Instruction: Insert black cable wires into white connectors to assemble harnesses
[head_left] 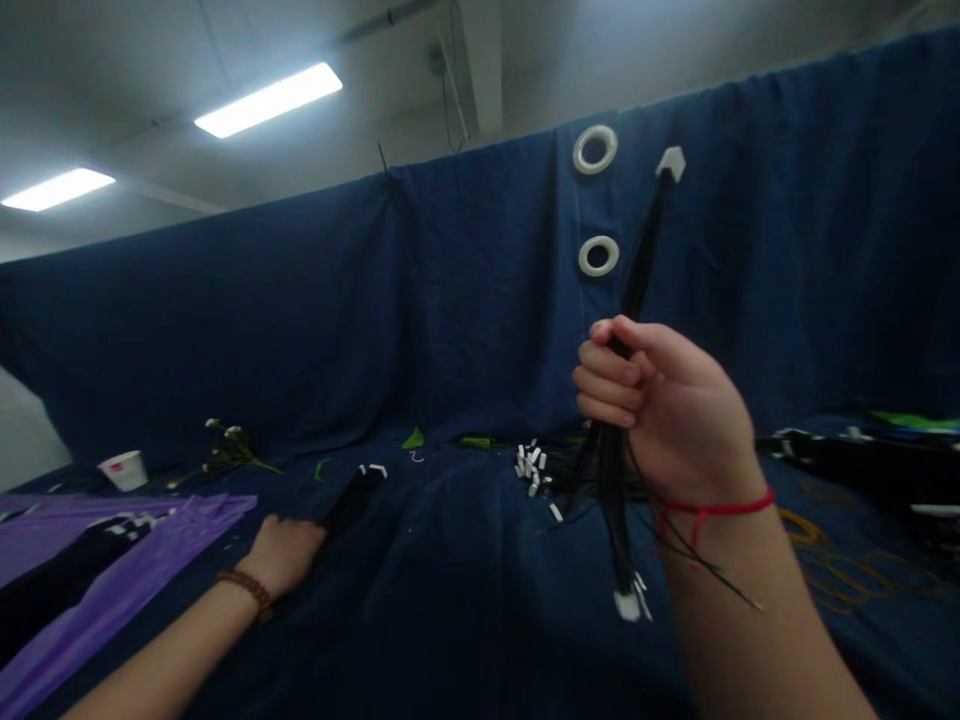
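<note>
Because the right hand (675,410) fists a black wire bundle (637,270) mid-length, loose strands could snag the white connectors (532,468); the left hand (283,555) rests on blue cloth (450,560), its hold unclear.

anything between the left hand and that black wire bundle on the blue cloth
Nothing visible stands in the way. The left hand rests on the blue cloth, right at the near end of the black wire bundle; whether its fingers touch the bundle is hard to tell.
</note>
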